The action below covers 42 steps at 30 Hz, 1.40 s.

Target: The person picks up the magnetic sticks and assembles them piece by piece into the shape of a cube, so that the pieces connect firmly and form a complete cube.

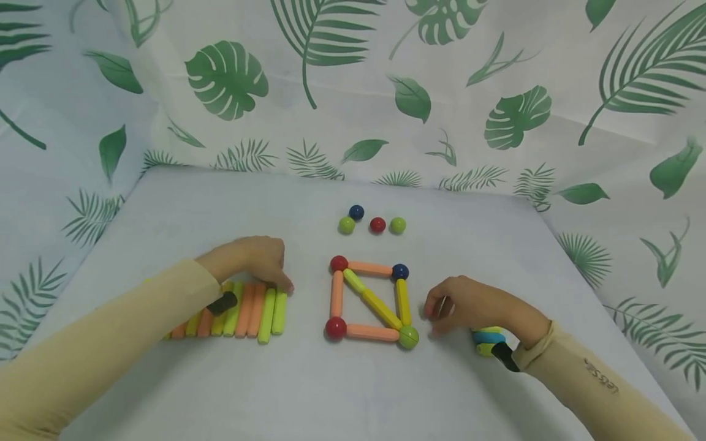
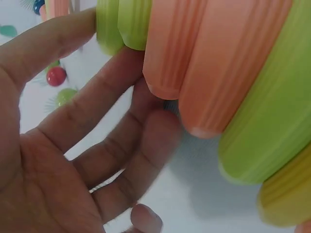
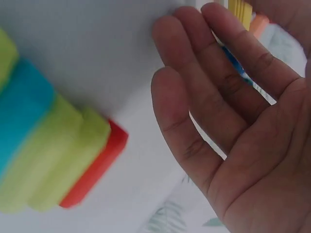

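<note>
My left hand (image 1: 261, 260) is at the far end of a row of ribbed magnetic sticks. In the left wrist view, its thumb and index finger pinch the two light green sticks (image 2: 133, 24) at the row's right end. Beside these lie salmon sticks (image 2: 167, 53). My right hand (image 1: 469, 303) hovers with loosely bent fingers, holding nothing, just right of a square of sticks and balls. That square has red balls (image 1: 336, 327) at its left corners, a blue ball (image 1: 400, 272) and a green ball (image 1: 408, 337) at its right ones. A yellow and green diagonal (image 1: 380, 308) crosses it.
Behind the square lie a loose blue ball (image 1: 356, 212), a red ball (image 1: 377, 225) and two green balls (image 1: 398, 225). Partly hidden by the right wrist is a group of curved pieces, including a blue piece (image 1: 489, 337). Leaf-printed cloth (image 1: 342, 141) stands around the white table.
</note>
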{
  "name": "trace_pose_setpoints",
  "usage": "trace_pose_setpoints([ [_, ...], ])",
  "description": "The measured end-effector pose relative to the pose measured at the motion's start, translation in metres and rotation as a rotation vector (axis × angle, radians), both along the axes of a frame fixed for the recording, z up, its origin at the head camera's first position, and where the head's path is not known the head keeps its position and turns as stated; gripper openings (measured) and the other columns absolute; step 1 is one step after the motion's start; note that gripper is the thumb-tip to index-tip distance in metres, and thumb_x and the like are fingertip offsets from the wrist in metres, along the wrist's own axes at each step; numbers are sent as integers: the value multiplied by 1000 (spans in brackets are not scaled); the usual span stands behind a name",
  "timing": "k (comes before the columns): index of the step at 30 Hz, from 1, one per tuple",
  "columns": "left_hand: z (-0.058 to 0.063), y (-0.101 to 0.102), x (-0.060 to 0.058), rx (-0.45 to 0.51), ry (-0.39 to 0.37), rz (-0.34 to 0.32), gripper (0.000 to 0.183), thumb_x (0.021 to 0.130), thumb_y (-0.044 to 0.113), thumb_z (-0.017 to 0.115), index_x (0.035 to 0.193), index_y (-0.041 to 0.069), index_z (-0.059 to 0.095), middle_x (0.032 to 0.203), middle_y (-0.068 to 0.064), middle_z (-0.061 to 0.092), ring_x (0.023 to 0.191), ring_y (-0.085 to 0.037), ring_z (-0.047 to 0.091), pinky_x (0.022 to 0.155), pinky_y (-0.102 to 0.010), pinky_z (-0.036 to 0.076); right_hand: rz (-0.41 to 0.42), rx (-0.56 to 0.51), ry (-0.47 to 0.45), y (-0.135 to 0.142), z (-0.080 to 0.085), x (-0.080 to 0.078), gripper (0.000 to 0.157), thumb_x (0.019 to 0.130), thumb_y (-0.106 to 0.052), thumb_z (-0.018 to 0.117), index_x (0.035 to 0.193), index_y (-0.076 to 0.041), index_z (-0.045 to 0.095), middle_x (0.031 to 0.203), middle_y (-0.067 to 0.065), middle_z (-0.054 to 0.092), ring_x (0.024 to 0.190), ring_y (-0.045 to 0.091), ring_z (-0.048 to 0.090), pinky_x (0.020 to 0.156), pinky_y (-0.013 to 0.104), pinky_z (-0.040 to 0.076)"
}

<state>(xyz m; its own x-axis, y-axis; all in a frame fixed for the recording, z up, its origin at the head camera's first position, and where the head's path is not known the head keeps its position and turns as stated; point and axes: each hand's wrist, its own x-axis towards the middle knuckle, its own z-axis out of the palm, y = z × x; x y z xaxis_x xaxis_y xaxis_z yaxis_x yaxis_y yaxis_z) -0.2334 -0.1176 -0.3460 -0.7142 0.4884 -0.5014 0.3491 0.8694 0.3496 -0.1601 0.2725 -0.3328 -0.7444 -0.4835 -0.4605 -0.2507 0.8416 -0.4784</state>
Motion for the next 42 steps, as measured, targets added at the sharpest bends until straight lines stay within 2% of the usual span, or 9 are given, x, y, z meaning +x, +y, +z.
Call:
trace_pose_setpoints([
  [4, -5, -4, -6, 143, -50, 79, 33, 87, 39, 75, 71, 10, 72, 63, 2, 63, 59, -10, 50, 63, -27, 43, -47, 60, 103, 8, -5, -24, 24, 91, -8, 74, 115, -10, 73, 108, -1, 70, 100, 21, 66, 87, 41, 55],
  [7, -6, -6, -9, 285, -83, 142, 26, 89, 36, 74, 85, 11, 78, 74, 0, 71, 70, -13, 63, 78, -34, 50, -80, 93, 193, 11, -11, -41, 36, 92, -4, 70, 128, -4, 67, 118, 8, 69, 106, 28, 66, 93, 48, 53],
  [10, -5, -4, -10, 428, -117, 203, 24, 91, 33, 73, 98, 11, 78, 87, 0, 74, 80, -17, 71, 95, -44, 46, -114, 96, 242, 8, -16, -56, 46, 93, -2, 67, 139, -1, 58, 129, 16, 64, 111, 33, 64, 96, 52, 50],
  [16, 3, 0, -5, 641, -170, 215, 25, 92, 27, 72, 111, 11, 75, 95, -1, 75, 88, -20, 72, 100, -50, 42, -140, 112, 341, -8, -27, -85, 55, 97, -3, 61, 149, 0, 44, 143, 21, 54, 122, 37, 59, 103, 54, 44],
  [21, 12, 8, 4, 720, -208, 174, 22, 92, 21, 73, 112, 12, 76, 94, -3, 76, 95, -25, 71, 99, -49, 46, -168, 162, 439, -20, -30, -102, 55, 97, -4, 56, 150, 1, 43, 144, 24, 52, 124, 39, 57, 102, 56, 44],
  [26, 19, 15, 14, 740, -207, 144, 25, 90, 20, 77, 113, 11, 78, 98, 0, 76, 98, -20, 69, 95, -44, 49, -207, 141, 501, -32, -24, -117, 56, 97, -6, 58, 151, 0, 43, 146, 23, 50, 126, 40, 54, 100, 56, 45],
  [31, 24, 22, 23, 793, -229, 87, 24, 87, 13, 78, 110, 10, 80, 100, -1, 76, 96, -21, 71, 91, -38, 54, -211, 86, 493, -50, -20, -130, 59, 95, -8, 58, 152, -3, 43, 149, 20, 48, 132, 39, 49, 107, 56, 39],
  [36, 25, 28, 32, 831, -278, 48, 20, 86, 10, 78, 105, 9, 81, 95, -4, 77, 91, -21, 72, 86, -34, 56, -197, 121, 472, -63, -18, -134, 63, 92, -10, 60, 152, -5, 44, 152, 17, 46, 138, 38, 43, 110, 56, 36],
  [42, 24, 32, 40, 844, -316, 27, 20, 83, 4, 80, 103, 6, 81, 96, -3, 77, 92, -19, 73, 84, -33, 57, -244, 200, 459, -62, -23, -131, 45, 96, -13, 61, 140, -2, 59, 140, 20, 58, 128, 39, 52, 105, 56, 41],
])
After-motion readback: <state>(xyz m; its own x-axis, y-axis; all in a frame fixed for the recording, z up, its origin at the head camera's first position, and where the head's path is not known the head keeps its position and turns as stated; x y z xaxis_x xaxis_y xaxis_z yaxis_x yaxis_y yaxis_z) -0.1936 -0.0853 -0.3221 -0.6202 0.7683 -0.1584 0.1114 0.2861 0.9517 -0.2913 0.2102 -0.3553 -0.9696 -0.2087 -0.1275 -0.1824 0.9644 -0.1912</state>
